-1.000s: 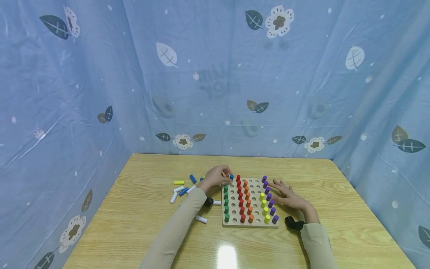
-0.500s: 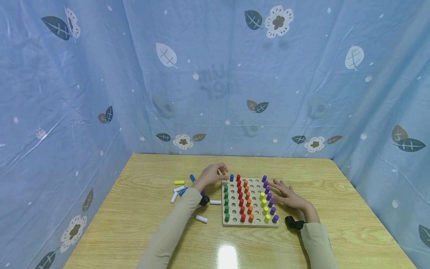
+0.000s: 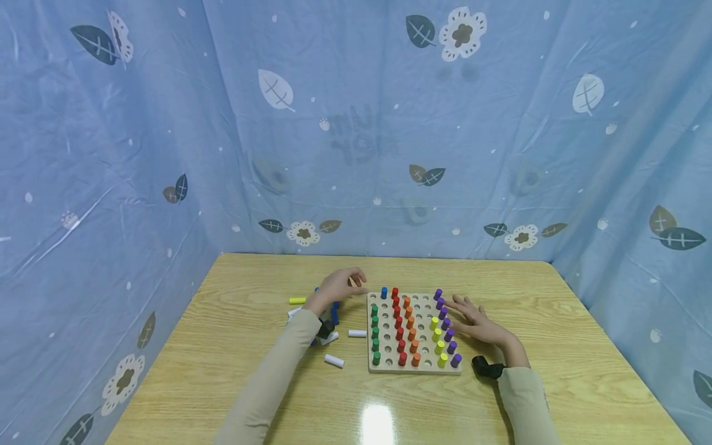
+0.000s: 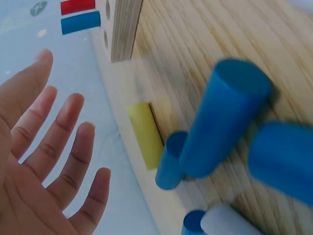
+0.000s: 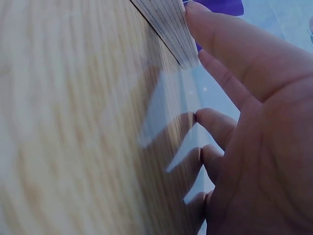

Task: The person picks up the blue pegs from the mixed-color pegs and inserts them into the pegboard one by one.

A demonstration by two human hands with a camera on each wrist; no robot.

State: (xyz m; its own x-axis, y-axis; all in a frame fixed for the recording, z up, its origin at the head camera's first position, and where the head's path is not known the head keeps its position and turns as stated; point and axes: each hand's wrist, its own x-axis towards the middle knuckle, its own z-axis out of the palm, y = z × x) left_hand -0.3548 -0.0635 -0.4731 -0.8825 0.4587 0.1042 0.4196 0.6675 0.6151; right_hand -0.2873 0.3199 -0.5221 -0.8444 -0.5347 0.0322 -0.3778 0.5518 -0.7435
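- The peg board (image 3: 414,371) is set on the table (image 3: 473,414), with strips of wood left between it and the table's far and near edges.
- The left hand (image 3: 338,286) is held near the board's far left corner, its fingers extended and released.
- The right hand (image 3: 483,327) is rested at the board's right edge, fingers spread, nothing grasped.
- Loose blue pegs (image 3: 335,314) are partly covered by the left wrist.
- In the right wrist view, purple pegs (image 5: 220,6) are mostly hidden behind fingers.
- Both sleeves (image 3: 264,386) are cut off below.

One board (image 3: 415,371) holds seven red pegs (image 3: 400,334) (plus five green pegs (image 3: 375,333)).
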